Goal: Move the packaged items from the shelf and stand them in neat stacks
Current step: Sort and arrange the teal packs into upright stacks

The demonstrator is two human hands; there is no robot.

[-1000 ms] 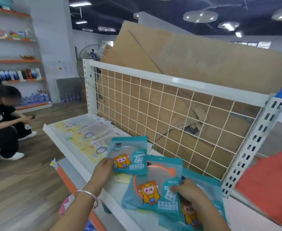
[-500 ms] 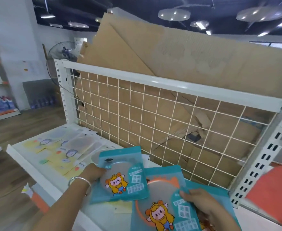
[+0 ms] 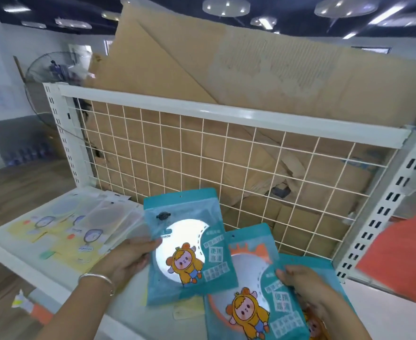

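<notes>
Single head view, close above shelf (image 3: 383, 315), facing forward-down toward wire grid back (image 3: 202, 163); edges smeared, likely wide-angle distortion.

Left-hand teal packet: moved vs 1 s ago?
Yes. The left hand has raised the teal packet: its top edge now overlaps the bottom row of the wire grid, where earlier it sat below the grid.

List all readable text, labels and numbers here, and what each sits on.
"IRROR": on the first teal packet held by the left hand; likely "MIRROR", with its start at the thumb.
White Chinese label blocks on the first teal packet: too blurred to read.
White Chinese label blocks on the second teal packet, held by the right hand: too blurred.
Print on the yellow packets on the shelf: too small.
Numbers: none legible.
</notes>
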